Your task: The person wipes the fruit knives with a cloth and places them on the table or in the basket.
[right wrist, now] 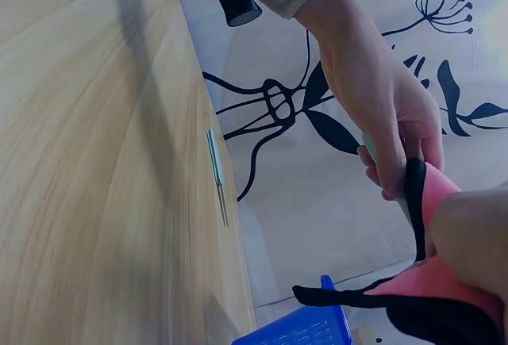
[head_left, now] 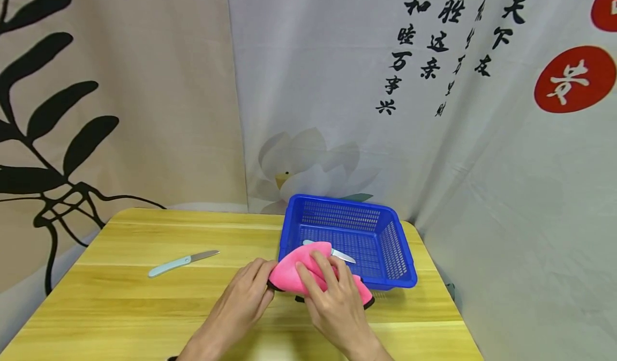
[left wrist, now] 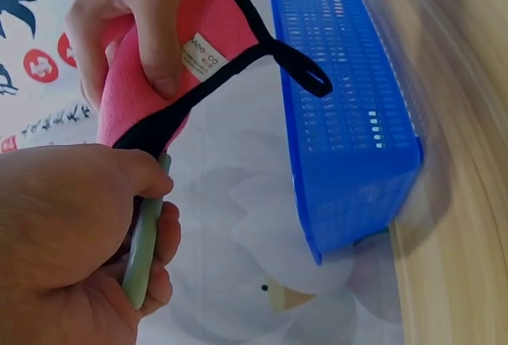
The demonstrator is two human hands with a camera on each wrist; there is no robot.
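My left hand [head_left: 246,291] grips the pale green handle of a knife [left wrist: 144,254], seen in the left wrist view. The knife's blade is out of sight behind a pink cloth [head_left: 291,270] with black edging. With bent fingers, my right hand [head_left: 332,299] holds the cloth, which is folded over and bunched. A white label and a black hanging loop show on the cloth in the left wrist view. Both hands are over the table, just in front of the blue basket.
On the wooden table [head_left: 111,307], a small knife [head_left: 180,263] with a pale handle lies to the left. The blue plastic basket [head_left: 405,264] stands at the back right, with another knife [head_left: 344,256] inside, partly covered by the cloth. A printed curtain [head_left: 168,93] hangs behind.
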